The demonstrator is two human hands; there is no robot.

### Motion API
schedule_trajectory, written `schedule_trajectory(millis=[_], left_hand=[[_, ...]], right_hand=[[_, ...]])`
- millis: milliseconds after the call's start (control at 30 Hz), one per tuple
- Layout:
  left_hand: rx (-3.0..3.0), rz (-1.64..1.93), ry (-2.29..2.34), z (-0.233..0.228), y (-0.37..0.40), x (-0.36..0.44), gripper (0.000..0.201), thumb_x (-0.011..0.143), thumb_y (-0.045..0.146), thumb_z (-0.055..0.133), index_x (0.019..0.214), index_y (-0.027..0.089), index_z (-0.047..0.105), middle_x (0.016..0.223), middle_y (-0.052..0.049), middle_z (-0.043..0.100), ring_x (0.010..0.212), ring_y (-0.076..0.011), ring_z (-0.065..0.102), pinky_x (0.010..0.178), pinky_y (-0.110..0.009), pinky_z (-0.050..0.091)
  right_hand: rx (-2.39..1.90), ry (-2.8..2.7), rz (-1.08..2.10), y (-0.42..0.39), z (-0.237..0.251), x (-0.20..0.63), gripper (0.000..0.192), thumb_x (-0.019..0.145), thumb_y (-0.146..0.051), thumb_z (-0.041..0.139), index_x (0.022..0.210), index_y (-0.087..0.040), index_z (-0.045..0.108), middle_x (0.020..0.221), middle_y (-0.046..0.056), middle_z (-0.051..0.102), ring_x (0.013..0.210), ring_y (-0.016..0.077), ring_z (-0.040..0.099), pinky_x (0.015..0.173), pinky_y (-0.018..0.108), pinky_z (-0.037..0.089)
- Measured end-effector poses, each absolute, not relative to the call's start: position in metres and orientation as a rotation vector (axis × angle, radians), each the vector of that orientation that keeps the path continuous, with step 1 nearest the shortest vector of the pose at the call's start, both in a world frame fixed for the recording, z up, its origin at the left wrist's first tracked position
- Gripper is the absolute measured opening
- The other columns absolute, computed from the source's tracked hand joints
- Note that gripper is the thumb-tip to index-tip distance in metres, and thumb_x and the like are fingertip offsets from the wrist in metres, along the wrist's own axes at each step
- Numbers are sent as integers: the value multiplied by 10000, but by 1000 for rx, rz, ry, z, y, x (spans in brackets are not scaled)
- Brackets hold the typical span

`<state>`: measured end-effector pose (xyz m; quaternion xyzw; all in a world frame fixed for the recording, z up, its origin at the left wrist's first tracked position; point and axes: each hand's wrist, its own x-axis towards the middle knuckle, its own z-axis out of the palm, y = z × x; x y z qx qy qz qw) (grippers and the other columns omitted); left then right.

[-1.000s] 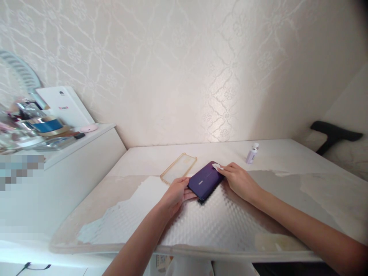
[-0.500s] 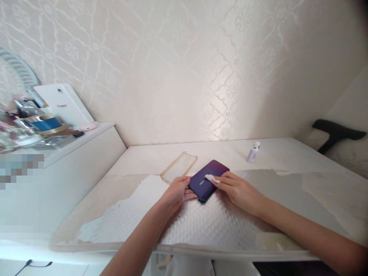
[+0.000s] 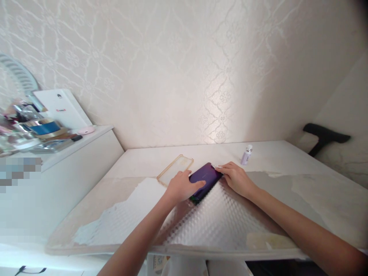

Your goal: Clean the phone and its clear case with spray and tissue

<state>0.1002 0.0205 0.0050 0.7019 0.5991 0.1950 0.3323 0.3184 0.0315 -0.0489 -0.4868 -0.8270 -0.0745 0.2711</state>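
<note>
A purple phone (image 3: 206,175) lies back-up on the table (image 3: 287,199), tilted toward the far right. My left hand (image 3: 181,187) grips its near left end, with the thumb laid across the back. My right hand (image 3: 235,177) sits at the phone's far right corner and pinches a small white wipe (image 3: 214,166) against it. A clear phone case with a tan rim (image 3: 174,170) lies flat just left of the phone, apart from both hands.
A small white bottle (image 3: 246,154) stands behind my right hand. A white side shelf (image 3: 71,147) at left holds a white box (image 3: 61,108), tape rolls and small clutter. A black chair part (image 3: 324,135) shows at far right. Patterned wall behind.
My right hand slid the wipe down the phone's back, then returned it to the far corner. My left thumb has moved further onto the phone. The view shifted slightly.
</note>
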Motion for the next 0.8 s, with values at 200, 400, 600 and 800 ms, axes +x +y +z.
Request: schedule_trajectory(millis=[200,400,600,800], left_hand=[[2245,227,1770,5,12,121,926,516,712,497,1227,133,372,1162,-230,441,1059,-410,426,810,-454,343],[2428,296,1762,-6,20,122,624,593,599,512,983,111,511,992,-181,509,937,-325,500,793,-390,360],[2331,439,1573,-4,25,111,624,573,592,552,995,132,542,954,-130,548,876,-264,528,747,-326,390],[1861,654,1360,4,35,102,543,570,575,601,914,155,592,817,-68,603,726,-199,560,612,-276,401]], right_hand=[[-1321,-2207,-132,31,-48,318,381,749,-21,366,965,-157,649,939,71,657,866,193,548,766,314,448],[-1362,-2137,-33,31,-51,320,375,761,-55,374,986,-184,646,890,56,668,851,196,560,758,319,447],[-1446,-1815,255,41,-44,320,358,754,-105,376,968,-167,657,927,79,669,829,208,602,763,356,452],[-1198,-1479,688,48,-7,312,280,743,-211,473,951,-195,661,864,30,688,834,183,608,759,323,454]])
